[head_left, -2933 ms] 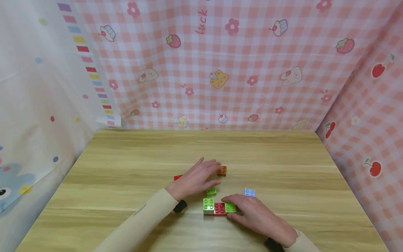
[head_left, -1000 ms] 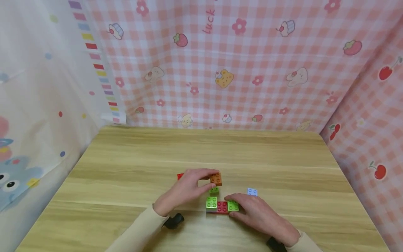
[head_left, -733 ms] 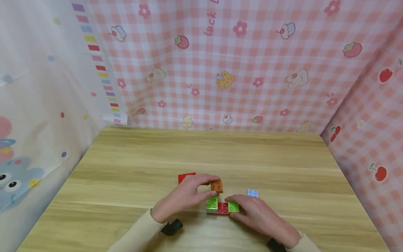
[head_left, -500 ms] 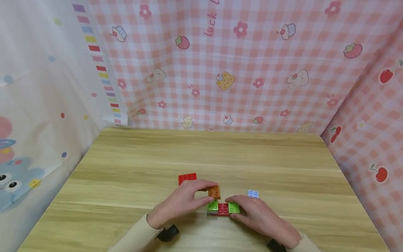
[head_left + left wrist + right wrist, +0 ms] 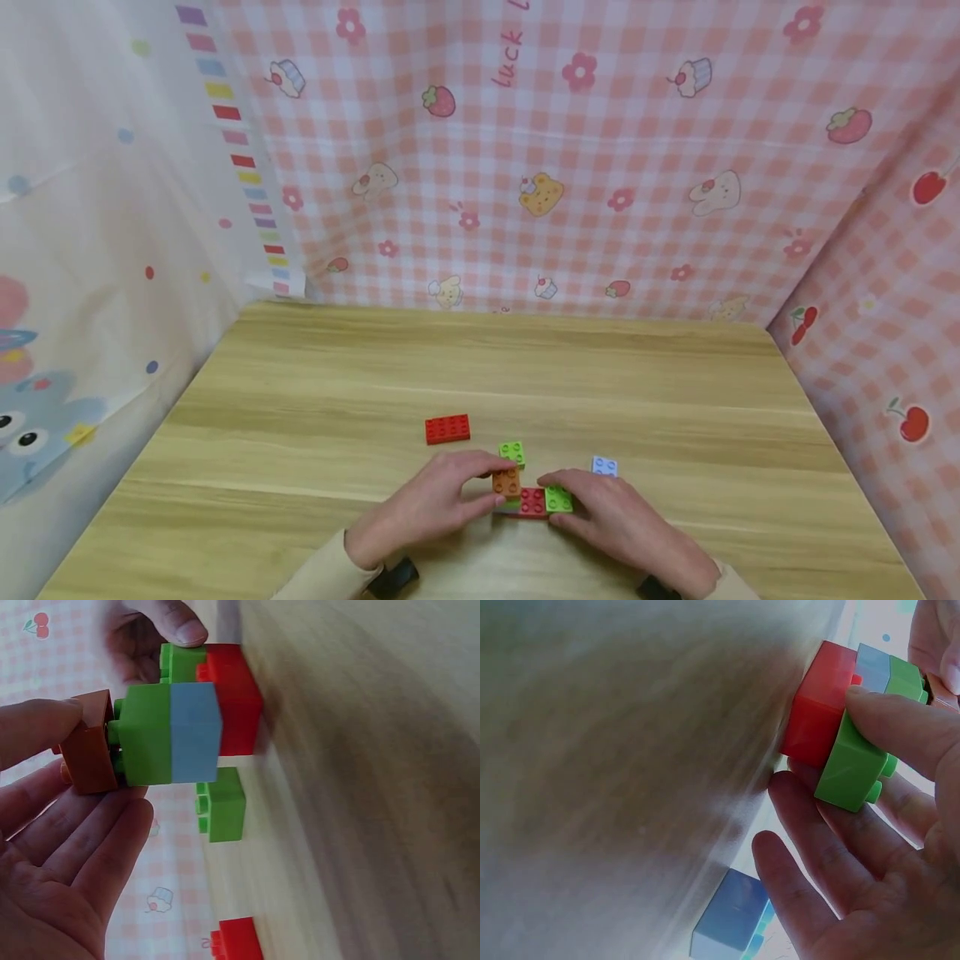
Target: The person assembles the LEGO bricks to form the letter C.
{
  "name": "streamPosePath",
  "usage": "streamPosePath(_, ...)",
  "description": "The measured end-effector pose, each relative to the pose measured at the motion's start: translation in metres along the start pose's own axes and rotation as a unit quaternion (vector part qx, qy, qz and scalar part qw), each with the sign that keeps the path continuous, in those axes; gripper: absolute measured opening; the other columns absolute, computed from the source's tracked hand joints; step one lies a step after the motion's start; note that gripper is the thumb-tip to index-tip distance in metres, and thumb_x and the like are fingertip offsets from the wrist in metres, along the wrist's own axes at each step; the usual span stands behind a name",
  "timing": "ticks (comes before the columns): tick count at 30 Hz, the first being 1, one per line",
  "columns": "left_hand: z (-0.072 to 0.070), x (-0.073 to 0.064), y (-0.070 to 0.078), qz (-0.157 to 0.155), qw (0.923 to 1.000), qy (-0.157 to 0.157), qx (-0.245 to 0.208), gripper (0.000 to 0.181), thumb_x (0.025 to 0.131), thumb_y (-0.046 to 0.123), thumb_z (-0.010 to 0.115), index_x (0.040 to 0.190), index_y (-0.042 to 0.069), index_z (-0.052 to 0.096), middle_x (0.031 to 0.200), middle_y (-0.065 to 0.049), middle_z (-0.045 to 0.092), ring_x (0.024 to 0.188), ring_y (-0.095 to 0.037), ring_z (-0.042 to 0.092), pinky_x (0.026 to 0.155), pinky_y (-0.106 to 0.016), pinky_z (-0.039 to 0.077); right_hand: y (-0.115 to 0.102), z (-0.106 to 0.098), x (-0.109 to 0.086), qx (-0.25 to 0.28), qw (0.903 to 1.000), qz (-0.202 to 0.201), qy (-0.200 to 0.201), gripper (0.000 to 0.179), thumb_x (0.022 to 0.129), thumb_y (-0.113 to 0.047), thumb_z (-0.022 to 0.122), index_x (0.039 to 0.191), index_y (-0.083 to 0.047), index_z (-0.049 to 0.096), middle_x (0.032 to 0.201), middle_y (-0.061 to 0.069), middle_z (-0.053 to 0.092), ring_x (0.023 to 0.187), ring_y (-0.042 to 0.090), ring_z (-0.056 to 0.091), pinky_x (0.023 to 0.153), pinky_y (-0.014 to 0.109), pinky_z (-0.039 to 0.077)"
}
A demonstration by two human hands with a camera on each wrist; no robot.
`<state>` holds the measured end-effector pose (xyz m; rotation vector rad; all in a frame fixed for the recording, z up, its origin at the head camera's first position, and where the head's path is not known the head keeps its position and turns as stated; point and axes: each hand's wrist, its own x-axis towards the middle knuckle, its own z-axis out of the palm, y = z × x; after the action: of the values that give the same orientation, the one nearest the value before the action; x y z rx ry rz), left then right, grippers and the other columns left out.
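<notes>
My left hand (image 5: 431,502) pinches an orange-brown toy brick (image 5: 91,742) between thumb and fingers. That brick sits at the studs of a green brick (image 5: 150,735), slightly tilted; whether it is fully pressed down I cannot tell. Under the green one is a light-blue brick (image 5: 196,733), which stands on one end of a red brick (image 5: 532,502). On the red brick's other end is a second green brick (image 5: 853,761). My right hand (image 5: 618,525) grips this green brick, thumb on the near side and fingers on the far side.
A loose green brick (image 5: 512,452) lies just behind the built bricks. Farther back to the left is a long red brick (image 5: 447,429). A light-blue brick (image 5: 604,467) lies behind my right hand. Patterned cloth (image 5: 480,167) hangs along the table's back edge.
My left hand has picked up the orange-brown brick from farther back and brought it toward me, over the green-and-blue stack. The long red brick is now uncovered. My right hand stays in place.
</notes>
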<state>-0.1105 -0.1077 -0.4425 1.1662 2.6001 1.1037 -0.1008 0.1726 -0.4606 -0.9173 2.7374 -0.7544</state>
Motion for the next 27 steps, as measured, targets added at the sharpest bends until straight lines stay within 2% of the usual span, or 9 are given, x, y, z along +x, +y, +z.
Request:
streamPosePath(5, 0.0036, -0.0009, -0.0009, 0.010, 0.9999, 0.001, 0.008, 0.038, 0.100, 0.018, 0.072, 0.135, 0.007, 0.066, 0.128, -0.005, 0.071, 0.118, -0.017, 0.067, 0.103, -0.032, 0.053, 0.0003, 0.0005, -0.0012, 0.002, 1.0000, -0.003, 0.004, 0.039, 0.094, -0.026, 0.078, 0.130, -0.015, 0.068, 0.124, 0.000, 0.072, 0.113, 0.017, 0.067, 0.093, 0.044, 0.059)
streamPosePath(15, 0.0042, 0.0002, 0.0015, 0.034, 0.9961, -0.014, 0.081, 0.035, 0.102, 0.022, 0.068, 0.133, 0.006, 0.067, 0.126, -0.006, 0.072, 0.116, -0.015, 0.067, 0.101, -0.030, 0.054, 0.0007, 0.0012, -0.0021, -0.004, 0.9998, -0.014, 0.015, 0.038, 0.095, -0.024, 0.078, 0.130, -0.015, 0.068, 0.124, -0.001, 0.073, 0.112, 0.015, 0.067, 0.093, 0.042, 0.059)
streamPosePath(27, 0.0071, 0.0000, -0.0013, 0.050, 0.9930, -0.021, 0.105, 0.034, 0.103, 0.021, 0.067, 0.133, 0.006, 0.066, 0.126, -0.004, 0.072, 0.113, -0.013, 0.068, 0.098, -0.026, 0.056, 0.0005, 0.0012, -0.0024, -0.002, 0.9998, -0.012, 0.014, 0.038, 0.095, -0.025, 0.078, 0.130, -0.016, 0.068, 0.123, -0.001, 0.073, 0.111, 0.015, 0.068, 0.092, 0.042, 0.059)
